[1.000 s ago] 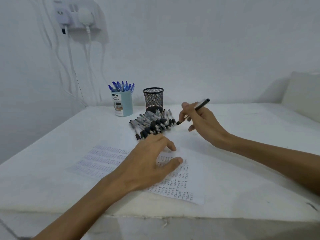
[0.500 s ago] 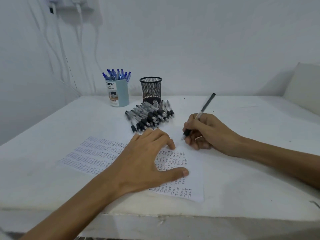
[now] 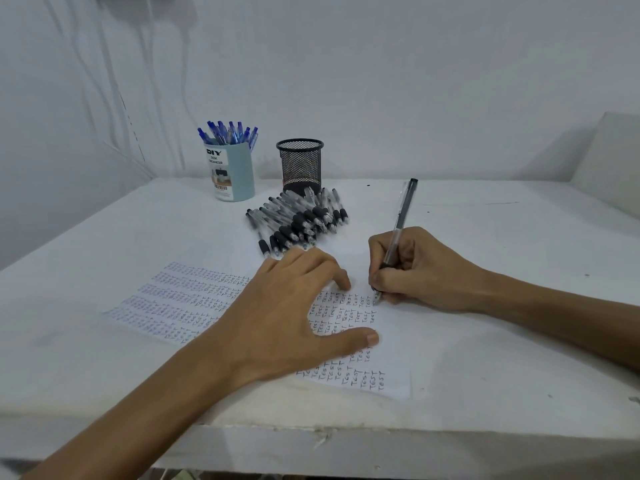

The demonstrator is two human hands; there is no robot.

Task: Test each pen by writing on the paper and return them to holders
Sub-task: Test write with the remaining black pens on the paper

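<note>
White paper flat on the white table, one sheet, rows of "TEST" across it. Behind on the left, one pale blue holder packed with blue pens, too crowded to count. Just right of it, one black mesh holder, nothing visible above its rim. In front of that, touching its base, a heap of black-grip pens, well over a dozen, overlapping too much to count exactly. Left hand open, spread palm-down on the sheet, covering its middle. Right hand closed around one black pen, tip down at the sheet's far right part, cap end tilted up and away. Heap near the left fingertips, between hands and holders. Far right: bare tabletop, plenty of room, a pale slanted block at the corner. Wall close behind the holders; front table edge chipped, just below the sheet.
</note>
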